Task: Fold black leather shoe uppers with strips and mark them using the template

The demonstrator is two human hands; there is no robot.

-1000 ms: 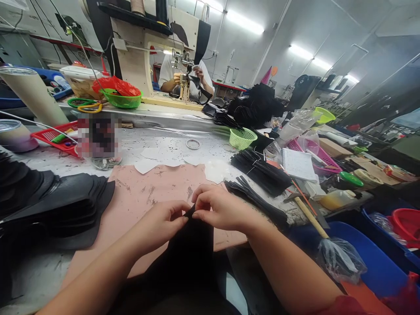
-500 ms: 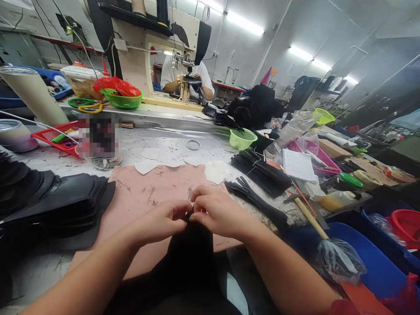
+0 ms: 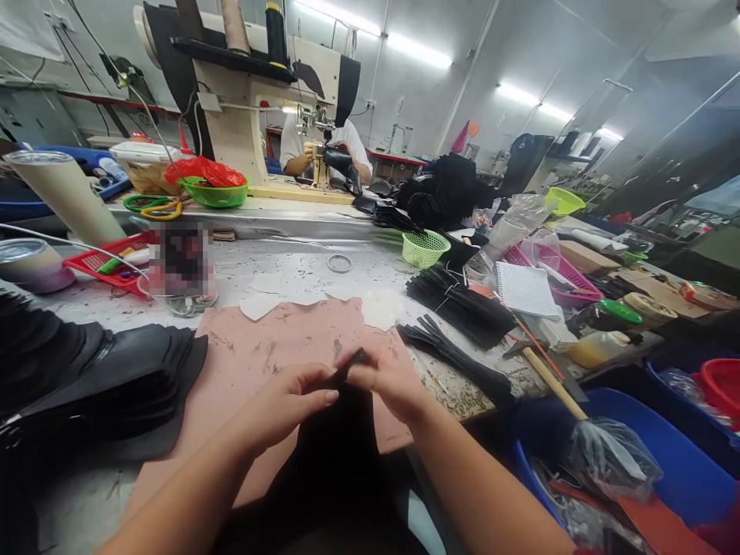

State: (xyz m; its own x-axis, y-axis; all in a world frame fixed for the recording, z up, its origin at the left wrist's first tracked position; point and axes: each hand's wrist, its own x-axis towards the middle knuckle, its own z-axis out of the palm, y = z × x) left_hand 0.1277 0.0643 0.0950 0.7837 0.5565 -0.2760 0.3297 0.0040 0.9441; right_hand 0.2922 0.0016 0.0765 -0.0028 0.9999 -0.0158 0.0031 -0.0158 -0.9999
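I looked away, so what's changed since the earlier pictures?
The right hand has turned, its grip shifting right, away from the left hand; more edge of the black piece shows between them. Both still pinch it. Pink sheet, hammer and green basket stayed put.

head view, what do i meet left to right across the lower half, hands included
Stack of black pieces → left hand → right hand → slim bundle of black strips → wooden handle → red tub.
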